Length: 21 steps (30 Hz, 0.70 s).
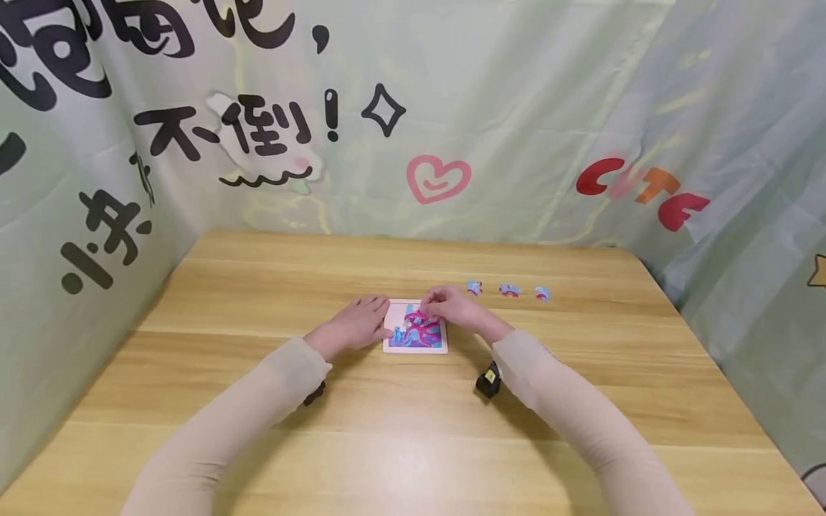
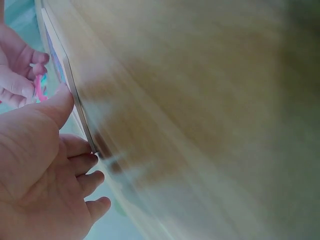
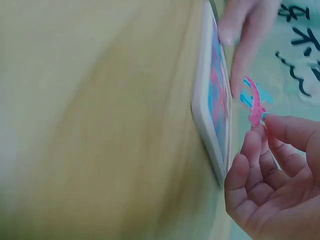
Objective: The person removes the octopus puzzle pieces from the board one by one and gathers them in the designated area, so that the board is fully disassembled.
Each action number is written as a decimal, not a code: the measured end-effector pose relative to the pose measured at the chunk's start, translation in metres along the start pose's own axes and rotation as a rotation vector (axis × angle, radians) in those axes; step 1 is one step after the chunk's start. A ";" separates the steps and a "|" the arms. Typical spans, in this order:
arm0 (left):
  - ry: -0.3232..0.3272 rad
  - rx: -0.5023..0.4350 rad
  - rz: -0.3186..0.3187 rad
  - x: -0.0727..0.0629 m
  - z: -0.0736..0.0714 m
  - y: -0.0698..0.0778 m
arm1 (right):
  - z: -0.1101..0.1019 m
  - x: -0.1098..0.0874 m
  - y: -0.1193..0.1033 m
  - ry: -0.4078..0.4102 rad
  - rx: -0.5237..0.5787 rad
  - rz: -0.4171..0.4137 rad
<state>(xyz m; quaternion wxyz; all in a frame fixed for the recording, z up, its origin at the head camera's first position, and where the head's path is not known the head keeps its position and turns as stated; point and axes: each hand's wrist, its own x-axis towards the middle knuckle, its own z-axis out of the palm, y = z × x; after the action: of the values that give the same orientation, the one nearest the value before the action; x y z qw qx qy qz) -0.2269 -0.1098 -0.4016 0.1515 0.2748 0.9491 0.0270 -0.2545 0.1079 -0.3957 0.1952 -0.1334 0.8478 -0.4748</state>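
A small square jigsaw tray [image 1: 415, 351] with a pale rim lies on the wooden table, part of its pink, blue and purple picture filled in. My left hand [image 1: 358, 322] rests at the tray's left side, its thumb on the rim and its fingers loosely extended along the edge. Over the tray's upper right part, my right hand [image 1: 454, 304] pinches a pink and blue puzzle piece [image 3: 256, 102] between thumb and fingertips. The right wrist view shows that piece raised above the tray and tilted.
Behind the tray to the right lie a loose puzzle piece [image 1: 474, 287], a second piece [image 1: 509, 289] and a third piece [image 1: 542, 293]. A black wrist camera [image 1: 489, 381] hangs under the right sleeve. Printed curtains [image 1: 516, 143] stand along the table's back and sides.
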 end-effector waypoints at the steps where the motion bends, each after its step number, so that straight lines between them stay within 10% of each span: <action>1: -0.001 -0.003 -0.003 0.000 0.001 0.000 | -0.005 -0.002 0.002 0.010 0.006 0.010; 21: -0.004 0.009 -0.011 0.003 0.003 -0.001 | -0.083 -0.024 0.043 0.047 -0.142 0.079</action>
<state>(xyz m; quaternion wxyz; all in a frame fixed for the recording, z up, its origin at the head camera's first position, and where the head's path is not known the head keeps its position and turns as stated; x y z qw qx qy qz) -0.2288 -0.1092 -0.4056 0.1523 0.2705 0.9504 0.0213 -0.2731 0.2025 -0.3882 0.1841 -0.1023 0.8882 -0.4084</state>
